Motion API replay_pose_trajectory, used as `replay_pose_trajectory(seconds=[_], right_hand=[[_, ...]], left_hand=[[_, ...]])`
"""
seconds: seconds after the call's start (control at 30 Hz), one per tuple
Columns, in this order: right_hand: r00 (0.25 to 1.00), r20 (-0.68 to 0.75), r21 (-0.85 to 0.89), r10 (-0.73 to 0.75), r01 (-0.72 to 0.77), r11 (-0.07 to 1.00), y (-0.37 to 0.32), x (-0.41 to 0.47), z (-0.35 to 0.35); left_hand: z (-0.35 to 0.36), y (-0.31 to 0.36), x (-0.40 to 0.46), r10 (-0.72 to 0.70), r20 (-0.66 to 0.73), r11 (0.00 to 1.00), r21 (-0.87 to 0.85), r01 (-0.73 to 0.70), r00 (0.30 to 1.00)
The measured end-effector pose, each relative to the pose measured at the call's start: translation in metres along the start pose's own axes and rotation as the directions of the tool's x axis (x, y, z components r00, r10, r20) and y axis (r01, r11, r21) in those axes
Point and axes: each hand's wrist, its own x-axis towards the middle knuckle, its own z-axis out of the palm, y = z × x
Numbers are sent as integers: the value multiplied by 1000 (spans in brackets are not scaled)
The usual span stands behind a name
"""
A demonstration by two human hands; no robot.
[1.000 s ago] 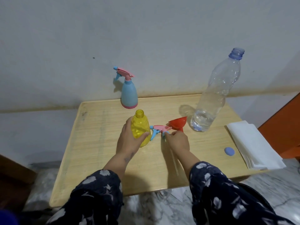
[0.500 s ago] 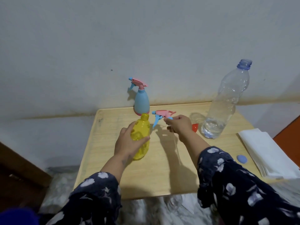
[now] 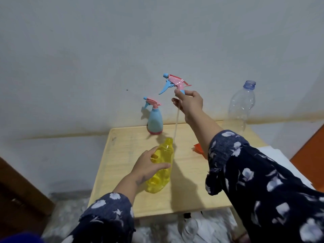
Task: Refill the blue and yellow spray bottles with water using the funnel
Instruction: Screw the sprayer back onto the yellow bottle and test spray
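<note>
- Head view: we see the yellow spray bottle (image 3: pixel 160 170) standing on the wooden table (image 3: pixel 189 195), near its middle, its neck open and uncapped.
- The left hand (image 3: pixel 146 168) wraps round the bottle's body, thumb across the front and fingers curled behind it.
- The right hand (image 3: pixel 190 102) is raised well above the table and pinches the collar of the pink and blue spray head (image 3: pixel 173 83) between thumb and fingers.
- From that head a thin pale dip tube (image 3: pixel 176 122) hangs down; its lower end sits just beside the yellow bottle's mouth, and we cannot tell whether it is inside the neck or clear of it.
- The blue spray bottle (image 3: pixel 154 120) stands upright at the table's far edge, close to the wall, with its own pink and blue trigger head fitted.
- The orange funnel (image 3: pixel 199 148) lies on the table to the right, mostly hidden behind the right forearm.
- A clear plastic water bottle (image 3: pixel 242 106) stands at the far right corner with no cap on.
- White folded paper (image 3: pixel 278 155) shows beyond the right sleeve (image 3: pixel 259 183), which is dark blue with a white floral print.
- The table is pale wood with a raised rim, set against a plain grey-white wall (image 3: pixel 122 41) stained along its base; marbled flooring (image 3: pixel 73 207) lies below, and an orange panel (image 3: pixel 312 156) is at the right edge.
- We can read no labels or writing on anything.
</note>
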Motion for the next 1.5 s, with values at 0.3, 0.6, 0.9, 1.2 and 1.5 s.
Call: replay_pose_trajectory(seconds=[0.3,0.6,0.9,1.2,1.5], right_hand=[[998,4,82,-62,62,995,-17,4,-2],[996,22,81,-83,81,993,-25,18,-13],[994,98,94,-43,34,995,17,14,-27],[973,231,-161,-11,49,986,42,13,-41],[904,413,-324,107,36,945,26,20,-56]], left_hand=[[10,16,3,42,15,998,-47,-42,999],[22,24,13,44,17,997,-66,-43,999],[28,53,28,95,-65,974,-199,-106,993],[19,83,52,82,-174,957,-263,-126,981],[16,88,55,103,-135,967,-219,-131,985]])
